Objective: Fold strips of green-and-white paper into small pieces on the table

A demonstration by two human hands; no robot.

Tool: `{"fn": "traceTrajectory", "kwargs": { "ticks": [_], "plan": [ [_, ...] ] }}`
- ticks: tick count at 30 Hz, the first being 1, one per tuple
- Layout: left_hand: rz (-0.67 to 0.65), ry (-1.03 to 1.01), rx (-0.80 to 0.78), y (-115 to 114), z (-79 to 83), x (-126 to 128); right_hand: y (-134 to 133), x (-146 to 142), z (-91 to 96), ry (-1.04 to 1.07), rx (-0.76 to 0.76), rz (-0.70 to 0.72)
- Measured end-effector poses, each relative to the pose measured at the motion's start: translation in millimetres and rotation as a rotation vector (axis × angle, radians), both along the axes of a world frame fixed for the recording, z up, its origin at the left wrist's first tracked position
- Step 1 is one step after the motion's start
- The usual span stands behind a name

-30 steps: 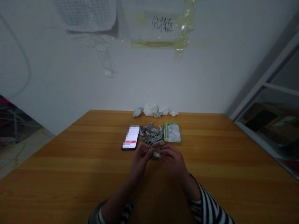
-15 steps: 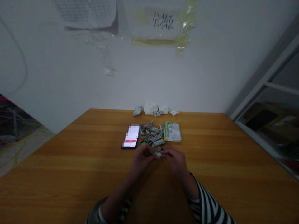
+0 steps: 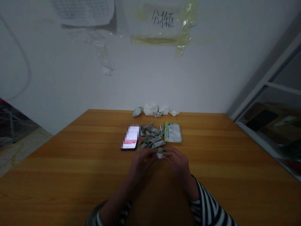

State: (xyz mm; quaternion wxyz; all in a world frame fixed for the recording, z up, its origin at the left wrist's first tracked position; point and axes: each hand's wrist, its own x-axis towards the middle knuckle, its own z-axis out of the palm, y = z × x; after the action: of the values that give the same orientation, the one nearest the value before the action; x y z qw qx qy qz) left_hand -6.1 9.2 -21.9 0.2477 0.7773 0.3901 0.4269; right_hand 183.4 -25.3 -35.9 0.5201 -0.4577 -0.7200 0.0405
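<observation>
Between my two hands is a small green-and-white printed paper piece (image 3: 160,153), partly covered by fingers. My left hand (image 3: 140,163) pinches its left side, and my right hand (image 3: 177,161) pinches its right side. The fold or shape of the paper is too dim to make out fully. Just beyond my fingertips lies a pile of folded green-and-white printed pieces (image 3: 152,135). A phone (image 3: 130,138) with a lit screen rests to the left of the pile. On its right lies a flat green-and-white printed packet (image 3: 172,132).
Crumpled white papers (image 3: 151,109) and a crumpled printed piece (image 3: 137,111) sit along the back edge of the wooden table (image 3: 82,150), against the wall. A handwritten sign (image 3: 163,19) is taped above. Shelving (image 3: 265,103) stands at the right.
The view has shifted slightly. My hands stay on the paper piece, my left hand a little farther left, and more of the paper's white part shows between them.
</observation>
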Motion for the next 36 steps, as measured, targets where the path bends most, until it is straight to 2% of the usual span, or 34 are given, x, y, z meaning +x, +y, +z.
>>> {"fn": "traceTrajectory", "kwargs": {
  "ticks": [3, 6, 12, 19, 22, 27, 30, 32, 34, 36],
  "plan": [
    [-0.02, 0.067, 0.129, -0.5, -1.1, -0.5, -1.0, 2.2, -2.1, -0.114, 0.04, -0.013],
    [-0.029, 0.118, 0.187, -0.3, -3.0, 1.1, -0.7, 2.2, -4.5, -0.17, 0.065, -0.045],
    [-0.035, 0.177, 0.222, -3.0, -8.9, 4.3, 0.2, -0.7, -12.0, -0.215, 0.015, -0.082],
    [0.043, 0.14, 0.24, -9.5, -10.4, 5.3, -0.9, -8.5, -5.5, -0.126, -0.058, -0.115],
    [0.032, 0.004, 0.059, -6.1, -6.1, 7.6, 0.0, -7.9, -6.9, -0.096, -0.055, -0.095],
    [-0.061, -0.317, -0.473, 1.6, 6.1, 12.2, 2.2, -3.8, -12.2, -0.097, 0.02, -0.013],
    [-0.031, -0.474, -0.638, 2.9, 10.4, 14.0, 2.2, -2.4, -11.5, -0.147, 0.081, 0.009],
    [-0.071, -0.484, -0.746, 2.9, 10.3, 13.3, 2.0, -1.9, -10.9, -0.179, 0.079, 0.036],
    [-0.144, -0.4, -0.829, 2.8, 8.5, 10.9, 2.2, -1.6, -10.4, -0.175, 0.054, 0.047],
    [-0.188, -0.309, -0.834, 3.1, 5.9, 8.1, 2.7, -1.6, -9.1, -0.14, 0.017, 0.026]
  ]
}}
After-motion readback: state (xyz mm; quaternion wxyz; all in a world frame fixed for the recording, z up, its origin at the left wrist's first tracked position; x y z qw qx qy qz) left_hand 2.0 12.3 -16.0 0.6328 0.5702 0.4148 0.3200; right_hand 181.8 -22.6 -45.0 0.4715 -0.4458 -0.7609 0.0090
